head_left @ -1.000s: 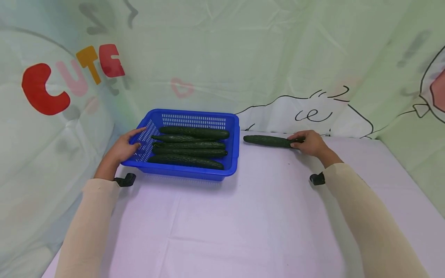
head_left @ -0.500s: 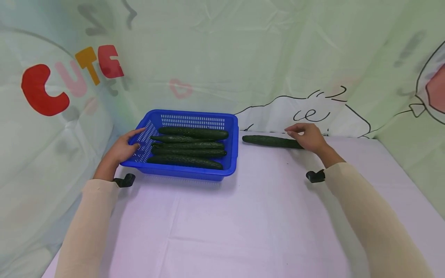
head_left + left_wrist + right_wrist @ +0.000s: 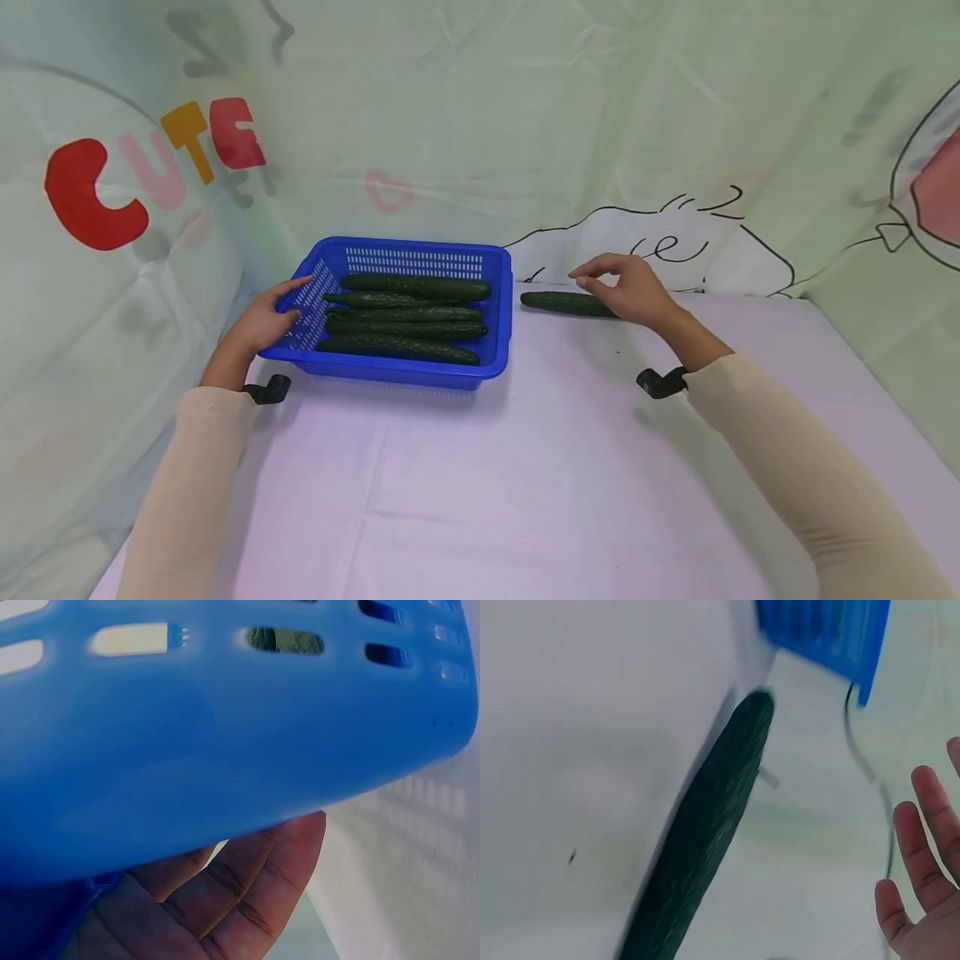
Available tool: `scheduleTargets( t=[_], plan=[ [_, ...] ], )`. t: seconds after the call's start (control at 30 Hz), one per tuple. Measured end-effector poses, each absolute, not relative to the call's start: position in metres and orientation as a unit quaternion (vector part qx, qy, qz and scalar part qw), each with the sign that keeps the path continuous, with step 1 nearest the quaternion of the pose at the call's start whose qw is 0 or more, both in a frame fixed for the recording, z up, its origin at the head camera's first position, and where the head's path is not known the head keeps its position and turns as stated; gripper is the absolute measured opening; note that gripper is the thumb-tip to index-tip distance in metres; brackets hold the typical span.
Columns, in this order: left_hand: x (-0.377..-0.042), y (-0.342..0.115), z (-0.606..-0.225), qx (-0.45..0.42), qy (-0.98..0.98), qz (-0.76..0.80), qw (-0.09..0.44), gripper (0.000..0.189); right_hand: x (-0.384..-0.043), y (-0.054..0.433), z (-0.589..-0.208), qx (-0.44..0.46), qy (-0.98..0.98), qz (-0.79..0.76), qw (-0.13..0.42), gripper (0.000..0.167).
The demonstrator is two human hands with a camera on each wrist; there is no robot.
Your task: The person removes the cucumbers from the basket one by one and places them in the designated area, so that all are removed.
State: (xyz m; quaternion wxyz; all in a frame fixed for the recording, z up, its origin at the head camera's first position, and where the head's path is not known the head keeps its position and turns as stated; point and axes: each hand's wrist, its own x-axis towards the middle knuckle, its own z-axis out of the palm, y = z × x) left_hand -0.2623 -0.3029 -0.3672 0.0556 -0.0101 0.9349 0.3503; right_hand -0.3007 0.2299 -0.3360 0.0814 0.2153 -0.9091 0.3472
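A blue plastic basket (image 3: 492, 367) with slotted walls stands toward the back, left of the middle. Several dark green cucumbers (image 3: 401, 346) lie side by side in it. My left hand (image 3: 262, 323) grips the basket's left rim; from the left wrist view, its fingers (image 3: 281, 862) reach under the blue edge. One more cucumber (image 3: 562, 302) lies on the table to the right of the basket. Above that cucumber hovers my right hand (image 3: 626, 292), holding nothing, hiding its right end. The right wrist view shows those fingers (image 3: 930, 802) spread apart, off the cucumber (image 3: 705, 825).
A white cloth covers the table (image 3: 450, 483). Behind and at both sides hangs a pale printed curtain (image 3: 480, 108), close to the basket's back and the loose cucumber. Small dark cameras (image 3: 662, 383) sit at the wrists.
The right hand has let go of the loose cucumber, lifted and shifted left above it. That cucumber stays in place on the table. The left hand and basket have not moved.
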Motion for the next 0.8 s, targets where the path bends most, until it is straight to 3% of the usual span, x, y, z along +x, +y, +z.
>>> scheduleTargets(
  t=[0.27, 0.8],
  plan=[
    [-0.263, -0.303, -0.370, -0.013, 0.934, 0.352, 0.054, 0.065, -0.272, 0.188, -0.332, 0.283, -0.892, 0.350, 0.043, 0.018],
    [-0.262, -0.303, -0.367, -0.010, 0.931, 0.361, 0.051, 0.065, -0.232, 0.104, -0.345, 0.345, -0.845, 0.406, 0.042, 0.012]
  ],
)
